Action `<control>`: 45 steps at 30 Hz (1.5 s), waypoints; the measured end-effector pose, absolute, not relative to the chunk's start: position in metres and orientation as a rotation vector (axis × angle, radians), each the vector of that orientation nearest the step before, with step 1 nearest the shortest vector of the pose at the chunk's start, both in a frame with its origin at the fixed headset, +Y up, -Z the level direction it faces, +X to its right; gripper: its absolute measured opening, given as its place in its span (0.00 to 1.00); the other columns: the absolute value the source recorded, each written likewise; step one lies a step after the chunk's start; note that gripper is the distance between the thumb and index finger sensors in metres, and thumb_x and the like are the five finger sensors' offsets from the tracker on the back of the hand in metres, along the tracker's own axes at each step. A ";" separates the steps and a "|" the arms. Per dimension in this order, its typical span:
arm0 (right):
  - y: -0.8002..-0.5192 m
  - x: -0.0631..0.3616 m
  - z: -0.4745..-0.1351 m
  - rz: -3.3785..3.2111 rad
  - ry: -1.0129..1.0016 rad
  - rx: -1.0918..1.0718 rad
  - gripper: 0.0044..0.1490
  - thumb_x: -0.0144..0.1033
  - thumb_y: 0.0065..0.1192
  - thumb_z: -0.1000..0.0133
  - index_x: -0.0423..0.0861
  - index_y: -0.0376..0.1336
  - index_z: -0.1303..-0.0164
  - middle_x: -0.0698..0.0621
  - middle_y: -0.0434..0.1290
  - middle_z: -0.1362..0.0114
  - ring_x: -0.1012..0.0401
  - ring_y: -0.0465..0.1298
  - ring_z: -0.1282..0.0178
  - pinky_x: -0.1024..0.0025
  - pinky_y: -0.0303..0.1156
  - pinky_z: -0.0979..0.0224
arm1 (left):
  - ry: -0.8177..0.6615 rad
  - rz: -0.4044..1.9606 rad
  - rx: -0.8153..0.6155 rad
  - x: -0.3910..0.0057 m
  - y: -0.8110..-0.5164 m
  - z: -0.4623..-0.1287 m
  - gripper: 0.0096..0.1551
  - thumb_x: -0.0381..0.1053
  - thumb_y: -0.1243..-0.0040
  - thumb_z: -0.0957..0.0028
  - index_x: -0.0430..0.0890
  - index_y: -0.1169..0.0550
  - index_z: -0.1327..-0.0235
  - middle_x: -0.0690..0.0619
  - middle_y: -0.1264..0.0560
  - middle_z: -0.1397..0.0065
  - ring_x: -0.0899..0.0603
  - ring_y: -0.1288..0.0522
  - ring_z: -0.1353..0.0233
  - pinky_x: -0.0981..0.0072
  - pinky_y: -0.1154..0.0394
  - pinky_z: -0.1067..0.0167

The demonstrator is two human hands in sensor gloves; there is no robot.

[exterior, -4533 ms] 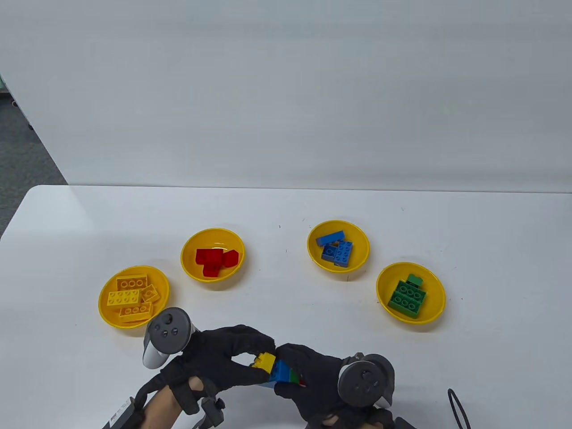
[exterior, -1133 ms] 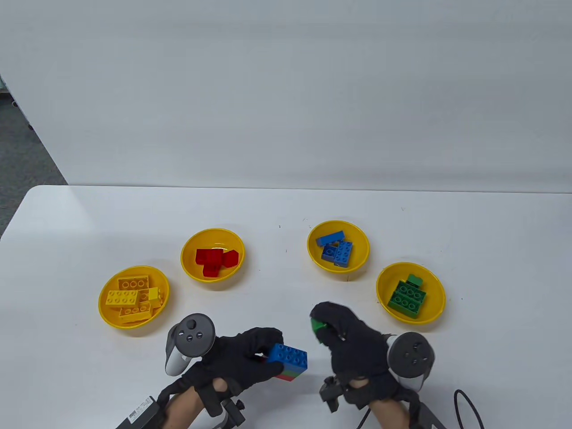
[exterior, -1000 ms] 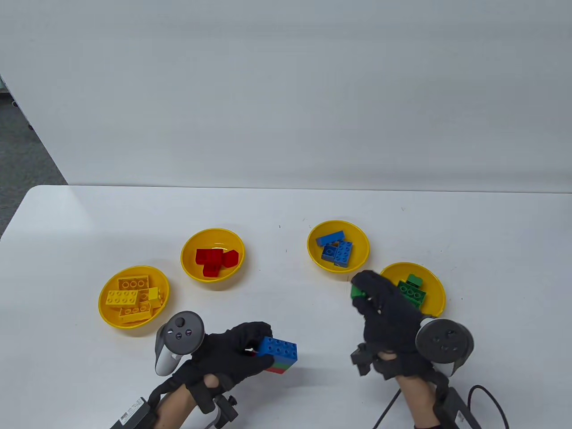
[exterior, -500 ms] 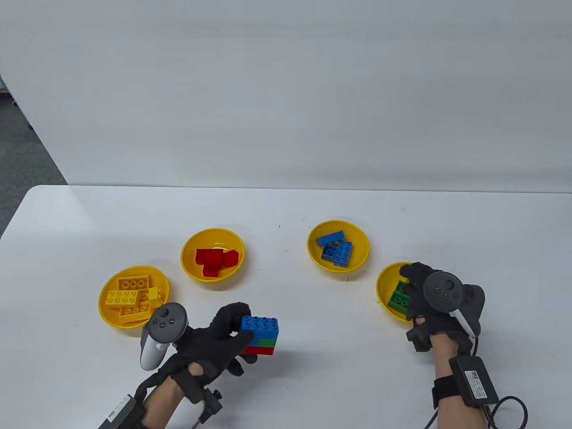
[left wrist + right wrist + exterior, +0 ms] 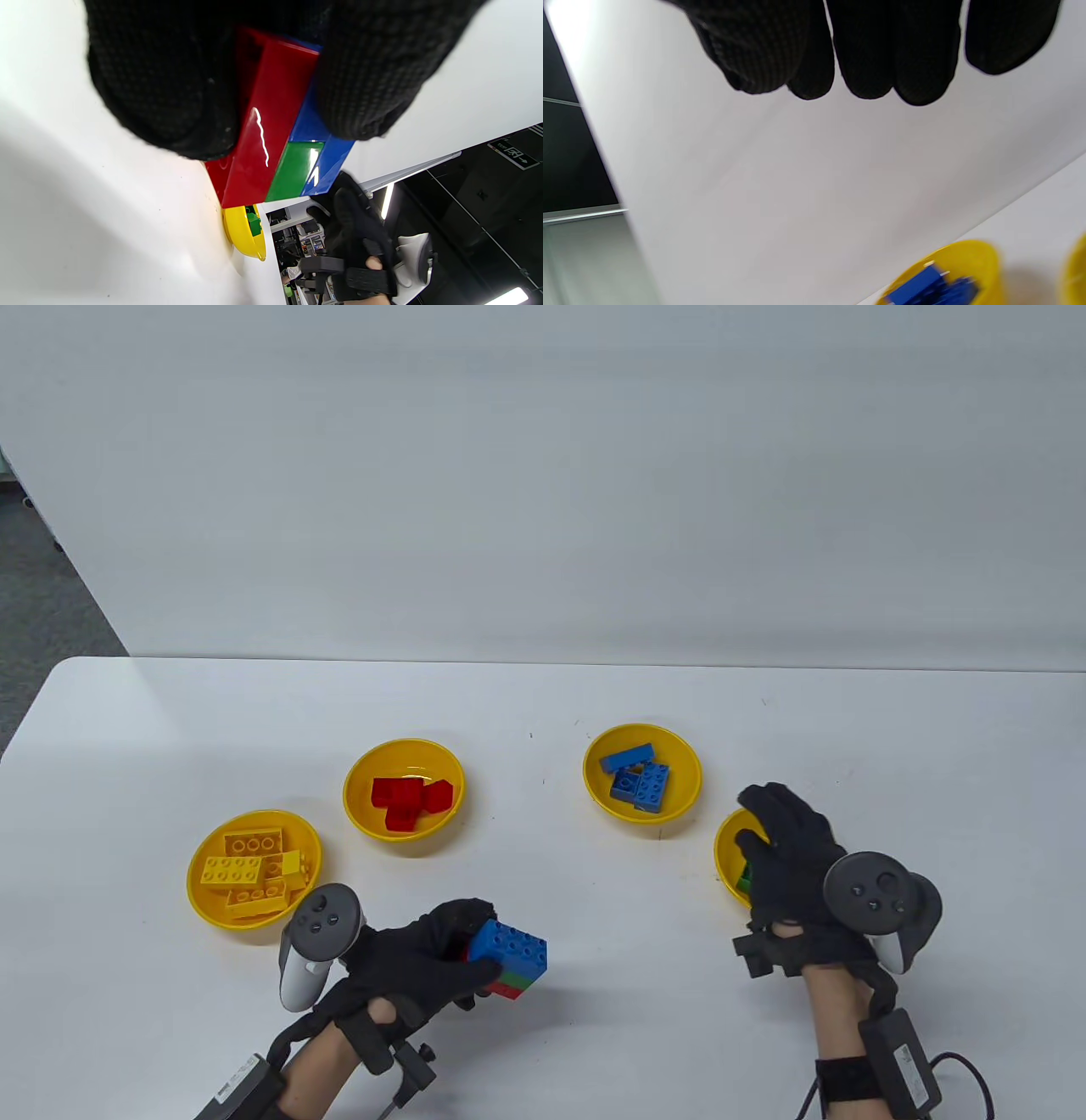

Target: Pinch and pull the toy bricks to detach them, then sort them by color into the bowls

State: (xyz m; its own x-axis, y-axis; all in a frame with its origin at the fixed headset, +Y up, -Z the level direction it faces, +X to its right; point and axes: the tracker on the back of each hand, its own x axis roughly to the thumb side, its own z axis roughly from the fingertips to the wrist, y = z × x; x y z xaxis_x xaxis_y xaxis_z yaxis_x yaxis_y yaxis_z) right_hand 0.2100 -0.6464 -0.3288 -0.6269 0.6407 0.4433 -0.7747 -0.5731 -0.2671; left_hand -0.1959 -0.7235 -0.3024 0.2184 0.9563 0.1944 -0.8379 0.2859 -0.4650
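Black-gloved left hand (image 5: pixel 424 963) pinching the brick stack (image 5: pixel 507 957); right hand (image 5: pixel 793 857) spread above the green-brick bowl (image 5: pixel 727 857); no legible writing.

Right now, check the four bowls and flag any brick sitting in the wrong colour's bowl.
Nothing stands out. The yellow bricks' bowl, red bricks' bowl and blue bricks' bowl each hold one colour. The green bricks' bowl is mostly hidden under the right hand.

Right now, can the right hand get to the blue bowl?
Probably yes. The right hand is open and holds nothing, over the green bowl; the blue bowl sits just beside it, with bare table between.
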 end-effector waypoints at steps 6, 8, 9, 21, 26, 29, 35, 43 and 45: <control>-0.662 0.101 -0.304 2.208 -0.042 0.800 0.45 0.44 0.70 0.55 0.38 0.62 0.28 0.32 0.67 0.26 0.34 0.73 0.35 0.28 0.68 0.39 | -0.495 1.255 -0.259 -0.191 -0.719 -0.296 0.41 0.51 0.14 0.58 0.45 0.24 0.33 0.33 0.20 0.34 0.33 0.11 0.50 0.54 0.10 0.58; -0.677 0.070 -0.298 2.254 0.064 0.896 0.50 0.48 0.70 0.56 0.37 0.59 0.26 0.31 0.65 0.26 0.34 0.73 0.35 0.29 0.68 0.40 | -0.494 1.248 -0.243 -0.191 -0.718 -0.295 0.41 0.51 0.14 0.58 0.44 0.24 0.33 0.33 0.20 0.34 0.33 0.10 0.50 0.54 0.09 0.58; -0.680 0.064 -0.297 2.273 0.085 0.913 0.48 0.46 0.67 0.55 0.38 0.59 0.26 0.32 0.65 0.26 0.36 0.73 0.36 0.30 0.69 0.40 | -0.487 1.243 -0.236 -0.191 -0.717 -0.294 0.41 0.50 0.14 0.59 0.44 0.24 0.34 0.32 0.20 0.34 0.33 0.11 0.51 0.53 0.10 0.59; -0.687 0.053 -0.286 2.147 -0.088 0.695 0.40 0.35 0.66 0.67 0.30 0.73 0.47 0.32 0.80 0.48 0.43 0.85 0.60 0.37 0.82 0.54 | -0.531 1.219 -0.170 -0.192 -0.710 -0.293 0.40 0.50 0.11 0.61 0.40 0.20 0.36 0.32 0.17 0.37 0.32 0.09 0.56 0.52 0.09 0.63; -0.690 0.056 -0.287 2.095 -0.062 0.618 0.40 0.35 0.66 0.69 0.30 0.75 0.49 0.32 0.82 0.49 0.44 0.87 0.62 0.38 0.84 0.56 | -0.533 1.234 -0.192 -0.192 -0.710 -0.294 0.40 0.50 0.11 0.61 0.39 0.20 0.37 0.32 0.17 0.38 0.32 0.09 0.57 0.52 0.09 0.65; -0.693 0.062 -0.292 2.074 -0.043 0.556 0.39 0.35 0.61 0.69 0.31 0.76 0.51 0.33 0.84 0.51 0.46 0.89 0.64 0.41 0.86 0.58 | -0.549 1.232 -0.206 -0.192 -0.710 -0.292 0.39 0.48 0.11 0.62 0.40 0.19 0.37 0.32 0.17 0.37 0.30 0.10 0.55 0.50 0.10 0.62; -0.696 0.073 -0.297 1.898 0.023 0.443 0.39 0.36 0.68 0.64 0.30 0.73 0.44 0.30 0.80 0.46 0.42 0.85 0.59 0.37 0.80 0.54 | -0.536 1.263 -0.233 -0.193 -0.711 -0.297 0.40 0.49 0.13 0.59 0.41 0.22 0.35 0.33 0.19 0.34 0.31 0.10 0.52 0.51 0.10 0.59; -0.633 0.135 -0.359 2.413 -0.415 0.245 0.39 0.35 0.72 0.60 0.39 0.70 0.36 0.31 0.67 0.31 0.37 0.75 0.41 0.33 0.72 0.42 | -0.461 1.253 -0.240 -0.208 -0.713 -0.302 0.41 0.45 0.15 0.56 0.46 0.26 0.30 0.33 0.24 0.29 0.34 0.13 0.46 0.54 0.11 0.52; -0.631 0.140 -0.377 2.513 -0.416 0.216 0.39 0.34 0.72 0.61 0.38 0.70 0.36 0.33 0.70 0.32 0.38 0.77 0.43 0.34 0.73 0.42 | -0.450 1.246 -0.240 -0.209 -0.714 -0.304 0.41 0.44 0.16 0.56 0.48 0.27 0.29 0.33 0.26 0.28 0.35 0.14 0.44 0.55 0.11 0.50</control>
State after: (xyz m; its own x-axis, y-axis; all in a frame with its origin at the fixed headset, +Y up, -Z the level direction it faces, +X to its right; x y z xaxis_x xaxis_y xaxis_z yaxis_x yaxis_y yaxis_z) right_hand 0.1396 -0.6308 -0.3771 -0.8203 0.5182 0.2419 -0.5685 -0.7848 -0.2467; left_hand -0.2091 -0.7137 -0.3040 0.2474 0.9486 0.1975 -0.8557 0.3095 -0.4147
